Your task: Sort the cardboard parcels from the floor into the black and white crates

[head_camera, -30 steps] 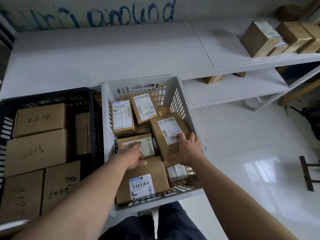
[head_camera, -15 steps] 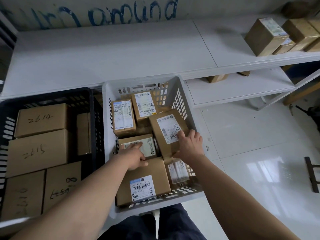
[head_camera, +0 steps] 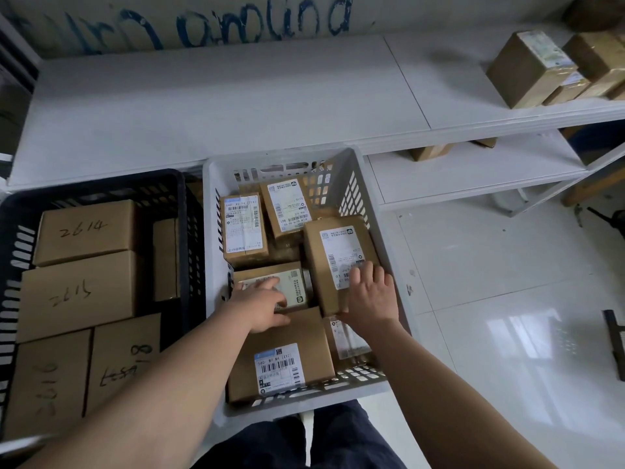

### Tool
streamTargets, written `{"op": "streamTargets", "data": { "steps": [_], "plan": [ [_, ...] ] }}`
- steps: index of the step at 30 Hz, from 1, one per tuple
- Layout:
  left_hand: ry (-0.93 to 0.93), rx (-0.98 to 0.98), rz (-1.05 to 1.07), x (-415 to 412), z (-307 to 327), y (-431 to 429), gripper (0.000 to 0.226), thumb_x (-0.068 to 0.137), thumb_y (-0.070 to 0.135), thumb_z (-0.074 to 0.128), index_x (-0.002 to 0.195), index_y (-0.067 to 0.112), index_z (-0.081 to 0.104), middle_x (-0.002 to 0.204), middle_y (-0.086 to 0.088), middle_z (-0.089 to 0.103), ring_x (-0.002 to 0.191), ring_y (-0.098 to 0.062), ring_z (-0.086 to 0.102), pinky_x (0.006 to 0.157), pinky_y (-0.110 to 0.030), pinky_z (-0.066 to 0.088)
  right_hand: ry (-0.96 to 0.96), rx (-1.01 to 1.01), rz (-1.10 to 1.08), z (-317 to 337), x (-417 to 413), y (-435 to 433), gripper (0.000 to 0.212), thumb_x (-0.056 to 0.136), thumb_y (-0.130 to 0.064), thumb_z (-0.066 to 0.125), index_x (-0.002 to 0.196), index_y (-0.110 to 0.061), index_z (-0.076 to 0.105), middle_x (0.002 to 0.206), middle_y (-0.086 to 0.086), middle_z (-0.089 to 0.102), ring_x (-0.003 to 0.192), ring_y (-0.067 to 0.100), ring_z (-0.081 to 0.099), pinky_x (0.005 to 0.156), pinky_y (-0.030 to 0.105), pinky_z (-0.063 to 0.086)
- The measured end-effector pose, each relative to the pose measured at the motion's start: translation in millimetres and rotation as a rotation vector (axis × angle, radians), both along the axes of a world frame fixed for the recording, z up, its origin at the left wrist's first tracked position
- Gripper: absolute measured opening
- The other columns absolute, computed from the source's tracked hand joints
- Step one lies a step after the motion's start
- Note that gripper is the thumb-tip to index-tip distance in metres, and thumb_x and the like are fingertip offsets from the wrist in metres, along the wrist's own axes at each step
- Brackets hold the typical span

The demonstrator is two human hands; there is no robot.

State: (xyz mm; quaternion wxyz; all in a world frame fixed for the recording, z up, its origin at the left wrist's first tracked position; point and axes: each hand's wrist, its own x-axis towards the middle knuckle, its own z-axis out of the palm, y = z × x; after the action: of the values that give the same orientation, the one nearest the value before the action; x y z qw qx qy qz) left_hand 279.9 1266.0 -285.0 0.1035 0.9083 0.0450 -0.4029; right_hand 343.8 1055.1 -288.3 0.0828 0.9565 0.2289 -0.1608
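"While both hands were down in the white crate (head_camera: 211, 252), was there any room to move?"

"Barely, parcels sat edge to edge. Right hand (head_camera: 372, 296) clamped the tilted parcel (head_camera: 314, 265) by the right wall, thumb hooked at its near edge. Left hand (head_camera: 260, 304) lay flat, fingers relaxed, on the middle parcel (head_camera: 291, 282)."

"Black crate (head_camera: 94, 184)?"

"Packed too: matte, square-edged cardboard with marker numbers. Both crates were slotted plastic. Glossy tile floor (head_camera: 507, 299) lay open on the right."
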Motion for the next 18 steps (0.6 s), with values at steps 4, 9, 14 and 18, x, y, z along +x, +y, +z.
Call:
{"op": "streamTargets", "data": {
  "steps": [4,9,14,18],
  "plan": [
    [0.005,-0.009,0.005,0,2,0,0.049,0.091,0.061,0.048,0.134,0.037,0.053,0.164,0.005,0.001,0.148,-0.027,0.013,0.119,-0.048,0.005,-0.008,-0.016,0.033,-2,5,2,0.080,0.081,-0.056,0.065,0.137,-0.011,0.030,0.148,0.020,0.027,0.136,0.037,0.028,0.111,0.046,0.030],
    [0.022,0.000,0.003,2,3,-1,0.047,0.091,0.062,0.048,0.131,0.037,0.058,0.164,0.005,0.001,0.148,-0.028,0.012,0.119,-0.048,0.006,-0.002,-0.020,0.035,-3,5,-1,0.083,0.081,-0.062,0.062,0.137,-0.009,0.032,0.153,0.023,0.021,0.143,0.040,0.020,0.116,0.048,0.020],
    [0.023,0.037,-0.011,2,3,-4,0.047,0.091,0.063,0.047,0.129,0.038,0.059,0.164,0.006,0.002,0.148,-0.027,0.014,0.119,-0.050,0.006,-0.017,-0.033,0.034,-11,1,8,0.059,0.092,-0.035,0.053,0.141,-0.009,0.033,0.155,0.023,0.018,0.142,0.041,0.018,0.116,0.051,0.018],
    [0.010,0.049,-0.006,3,4,-4,0.047,0.091,0.063,0.047,0.127,0.037,0.061,0.164,0.005,0.004,0.148,-0.024,0.014,0.118,-0.053,0.000,0.048,0.011,0.046,-7,9,-1,0.073,0.079,-0.048,0.069,0.137,-0.015,0.038,0.152,0.018,0.020,0.140,0.036,0.021,0.115,0.047,0.022]
  ]
}}
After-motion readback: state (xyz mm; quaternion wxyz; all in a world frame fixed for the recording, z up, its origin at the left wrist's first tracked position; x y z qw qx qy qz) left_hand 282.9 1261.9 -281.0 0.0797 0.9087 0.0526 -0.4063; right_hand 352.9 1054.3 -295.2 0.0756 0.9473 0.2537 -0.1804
